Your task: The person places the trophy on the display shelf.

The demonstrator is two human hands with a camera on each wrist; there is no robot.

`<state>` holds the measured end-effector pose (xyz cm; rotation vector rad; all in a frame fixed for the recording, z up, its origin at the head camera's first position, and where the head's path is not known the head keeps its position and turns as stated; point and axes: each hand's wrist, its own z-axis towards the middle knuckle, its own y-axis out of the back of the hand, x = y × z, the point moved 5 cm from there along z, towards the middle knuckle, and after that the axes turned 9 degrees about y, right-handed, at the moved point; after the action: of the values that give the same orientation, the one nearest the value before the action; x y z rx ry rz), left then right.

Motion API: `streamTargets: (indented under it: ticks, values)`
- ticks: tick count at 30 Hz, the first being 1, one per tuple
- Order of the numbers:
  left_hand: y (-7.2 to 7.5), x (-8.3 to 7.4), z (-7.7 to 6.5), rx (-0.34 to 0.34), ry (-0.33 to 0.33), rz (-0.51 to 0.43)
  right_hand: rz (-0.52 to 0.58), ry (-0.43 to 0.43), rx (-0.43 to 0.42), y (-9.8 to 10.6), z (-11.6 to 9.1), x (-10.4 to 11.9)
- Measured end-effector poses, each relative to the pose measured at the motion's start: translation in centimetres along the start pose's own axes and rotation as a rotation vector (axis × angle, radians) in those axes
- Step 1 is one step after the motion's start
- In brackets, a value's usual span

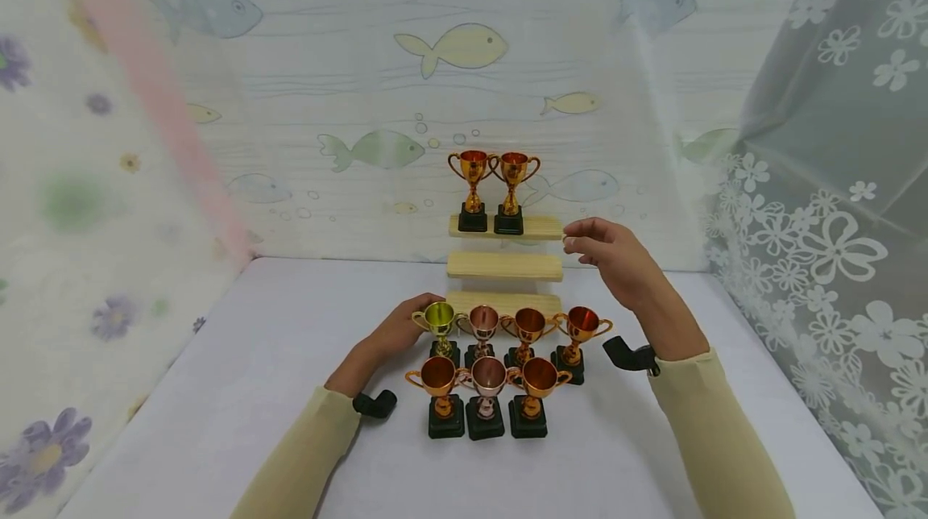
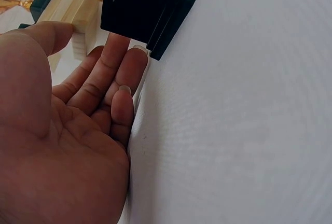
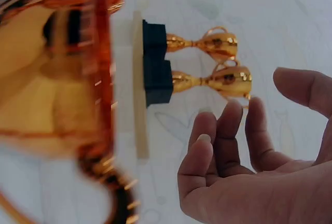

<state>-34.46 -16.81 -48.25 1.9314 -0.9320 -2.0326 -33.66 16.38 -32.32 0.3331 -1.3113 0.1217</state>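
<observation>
Two small orange-gold trophies [image 1: 511, 188] with black bases stand side by side on the top step of a wooden stand [image 1: 503, 265]. My right hand [image 1: 612, 261] is in the air beside that step's right end, its fingers loosely bent and holding nothing. Low at the stand's left side rests my left hand [image 1: 397, 331], behind a yellow-gold trophy [image 1: 439, 317]. In the left wrist view its fingers are relaxed near a black base [image 2: 150, 11], with the thumb close to the wood; whether they touch is unclear.
Several trophies stand in two rows before the stand, including a pink-bronze one [image 1: 489, 378] in front and a red-gold one [image 1: 582, 324] at the right. The lower steps are partly behind them. A fish-patterned curtain [image 1: 348, 60] hangs behind the white table [image 1: 290, 325].
</observation>
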Motion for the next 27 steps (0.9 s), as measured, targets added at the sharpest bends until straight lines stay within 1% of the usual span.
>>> streamTargets:
  ticks: [1,3,6,9,11,13,15,19,23,26,27]
  values:
    - [0.0,0.0,0.0,0.000,0.002,0.001,-0.007,0.011,0.011,0.2,-0.2,-0.4]
    - [0.0,-0.1,-0.1,0.001,-0.003,-0.001,-0.034,0.049,0.064,0.5,-0.7,-1.0]
    - [0.1,-0.3,-0.3,0.006,-0.009,0.000,-0.106,0.152,0.197,0.6,-1.7,-1.8]
    - [0.2,-0.3,-0.4,0.005,-0.034,0.001,-0.201,0.273,0.338,0.3,-2.5,-2.4]
    - [0.3,-0.2,-0.4,0.000,-0.044,0.000,-0.266,0.322,0.399,0.1,-2.8,-2.8]
    - [0.3,-0.1,-0.4,0.004,-0.060,-0.010,-0.299,0.328,0.441,0.0,-2.9,-3.2]
    - [0.3,-0.1,-0.3,0.009,-0.072,-0.020,-0.289,0.302,0.482,-0.1,-3.0,-3.7]
    - [0.2,-0.2,-0.2,0.022,-0.094,-0.028,-0.219,0.238,0.586,0.2,-3.4,-4.6]
    - [0.1,-0.2,0.1,0.015,-0.084,-0.011,-0.196,0.208,0.677,0.9,-3.9,-5.9]
    - [0.1,0.0,0.1,0.011,-0.070,-0.008,-0.146,0.206,0.723,1.4,-4.1,-6.9]
    - [0.1,-0.2,-0.1,0.010,-0.066,-0.014,-0.121,0.208,0.737,1.5,-4.1,-7.3]
